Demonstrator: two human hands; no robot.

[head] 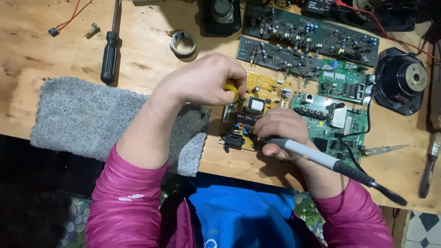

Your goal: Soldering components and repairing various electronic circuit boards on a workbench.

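Yellow board [257,108] flat on bench [55,50], just right of grey mat [82,115]. Right hand [282,131] over board's lower edge, closed around grey iron [317,158]; tip hidden. Left hand [206,80] above board's left corner, pinching yellow spool [232,88]. Green board [328,121] touching board's right side. Tape roll [183,43] and screwdriver [110,50] beyond mat. Speaker [402,80] far right.

A pale wooden bench [55,50] carries a grey fuzzy cloth [92,117] at its near left edge, with a black-handled screwdriver [110,50] and a roll of tape [183,43] beyond it. To the right lie a yellow circuit board [257,92], green circuit boards [340,82], two long dark boards [312,32], a black speaker [400,80], a clear-handled screwdriver [383,149] and a small brush [429,167].
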